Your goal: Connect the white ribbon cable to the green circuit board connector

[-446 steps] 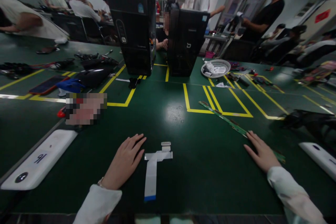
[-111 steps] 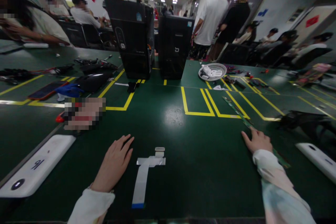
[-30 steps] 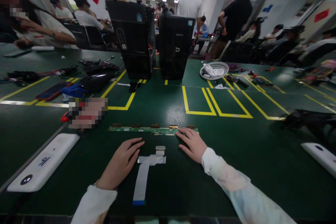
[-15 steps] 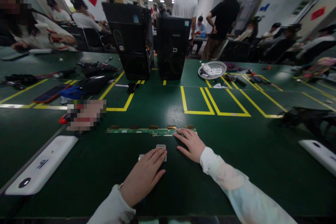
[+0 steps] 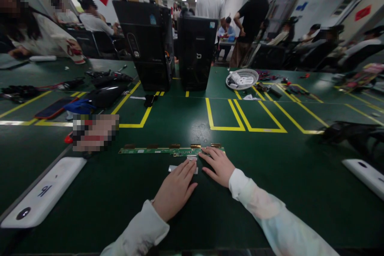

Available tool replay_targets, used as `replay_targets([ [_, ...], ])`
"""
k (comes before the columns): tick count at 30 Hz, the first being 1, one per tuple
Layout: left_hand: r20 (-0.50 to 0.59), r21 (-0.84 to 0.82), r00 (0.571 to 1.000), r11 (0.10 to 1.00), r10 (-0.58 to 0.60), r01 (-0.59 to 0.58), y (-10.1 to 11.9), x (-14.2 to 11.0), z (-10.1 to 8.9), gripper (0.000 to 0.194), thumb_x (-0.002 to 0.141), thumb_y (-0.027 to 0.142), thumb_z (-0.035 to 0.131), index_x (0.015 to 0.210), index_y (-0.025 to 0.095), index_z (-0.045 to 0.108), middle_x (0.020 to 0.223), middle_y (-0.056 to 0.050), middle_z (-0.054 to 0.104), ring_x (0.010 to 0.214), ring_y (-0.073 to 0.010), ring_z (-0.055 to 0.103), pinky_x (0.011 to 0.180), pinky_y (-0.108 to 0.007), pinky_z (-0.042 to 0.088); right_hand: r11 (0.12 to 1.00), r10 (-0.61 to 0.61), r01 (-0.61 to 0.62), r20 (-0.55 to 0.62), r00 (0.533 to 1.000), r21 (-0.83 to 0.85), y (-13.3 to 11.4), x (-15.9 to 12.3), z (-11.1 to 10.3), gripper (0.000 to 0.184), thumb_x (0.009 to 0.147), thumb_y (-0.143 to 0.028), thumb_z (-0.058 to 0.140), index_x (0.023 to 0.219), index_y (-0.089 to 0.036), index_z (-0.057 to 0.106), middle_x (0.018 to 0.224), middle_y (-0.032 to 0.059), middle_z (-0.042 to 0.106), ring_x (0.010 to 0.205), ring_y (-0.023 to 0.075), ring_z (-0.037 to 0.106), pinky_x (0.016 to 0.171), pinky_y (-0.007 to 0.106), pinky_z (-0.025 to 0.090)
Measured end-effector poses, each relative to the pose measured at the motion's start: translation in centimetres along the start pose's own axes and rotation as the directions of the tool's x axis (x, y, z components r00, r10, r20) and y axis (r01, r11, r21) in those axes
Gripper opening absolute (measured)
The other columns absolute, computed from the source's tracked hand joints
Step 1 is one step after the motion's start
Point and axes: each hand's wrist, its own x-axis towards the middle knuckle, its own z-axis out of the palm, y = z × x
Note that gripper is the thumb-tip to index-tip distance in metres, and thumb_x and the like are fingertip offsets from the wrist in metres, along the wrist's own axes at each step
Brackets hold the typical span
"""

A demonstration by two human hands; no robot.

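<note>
A long, narrow green circuit board (image 5: 156,151) with gold-coloured tabs along its far edge lies across the green table. My right hand (image 5: 218,167) rests palm down at the board's right end, fingers spread and fingertips on it. Just in front of the board, my left hand (image 5: 177,188) lies flat over a thin whitish-silver piece (image 5: 172,168), its fingers stretched out and thumb apart. Most of that piece is under the fingers, so its kind is hidden. Its far end shows at the fingertips, close to the board's near edge.
Two black computer towers (image 5: 196,54) stand at the back. A white basket (image 5: 242,79) of small parts sits right of them. White devices (image 5: 45,192) lie at both sides, and cables (image 5: 21,93) at far left. Yellow tape (image 5: 228,129) marks the table. Other people are around.
My left hand has slid forward and right, and the whitish-silver piece has moved with it up to the board. My right hand stays in place on the board.
</note>
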Motion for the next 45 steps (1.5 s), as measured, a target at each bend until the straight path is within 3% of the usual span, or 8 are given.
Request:
replay_targets([
  [10,0.032,0.036,0.996,0.996,-0.088,0.087,0.7,-0.1,0.0,0.045,0.092,0.030,0.049,0.134,0.013,0.048,0.138,-0.012,0.054,0.126,-0.0250,0.050,0.103,-0.042,0.045,1.000,0.006,-0.006,-0.001,1.000,0.002,0.1,-0.1,0.2,0.048,0.091,-0.036,0.051,0.135,-0.019,0.050,0.136,0.0130,0.050,0.127,0.0293,0.040,0.104,0.051,0.036],
  [21,0.006,0.038,0.996,0.995,-0.092,0.092,0.9,-0.2,0.7,0.046,0.093,0.033,0.047,0.134,0.012,0.047,0.139,-0.015,0.053,0.129,-0.0257,0.049,0.102,-0.042,0.047,1.000,0.009,-0.009,0.006,1.000,0.000,0.0,0.0,-0.1,0.048,0.090,-0.036,0.052,0.134,-0.018,0.051,0.137,0.0125,0.051,0.127,0.0283,0.039,0.104,0.050,0.036],
  [36,0.125,-0.079,0.992,0.997,-0.004,0.014,-1.3,0.3,0.1,0.045,0.096,0.029,0.038,0.139,0.016,0.041,0.144,-0.009,0.048,0.135,-0.0210,0.041,0.111,-0.045,0.035,1.000,-0.008,0.008,-0.003,1.000,0.001,0.1,0.0,-0.1,0.048,0.089,-0.036,0.052,0.134,-0.018,0.051,0.137,0.0127,0.050,0.129,0.0283,0.038,0.105,0.050,0.036],
  [45,0.095,-0.123,0.995,0.992,0.002,0.010,-1.7,0.2,0.5,0.046,0.096,0.035,0.040,0.139,0.019,0.041,0.143,-0.009,0.049,0.135,-0.0214,0.041,0.112,-0.047,0.032,1.000,-0.009,0.009,-0.011,1.000,-0.003,0.1,-0.1,0.1,0.049,0.089,-0.037,0.051,0.135,-0.018,0.051,0.137,0.0129,0.050,0.128,0.0288,0.039,0.104,0.050,0.036],
])
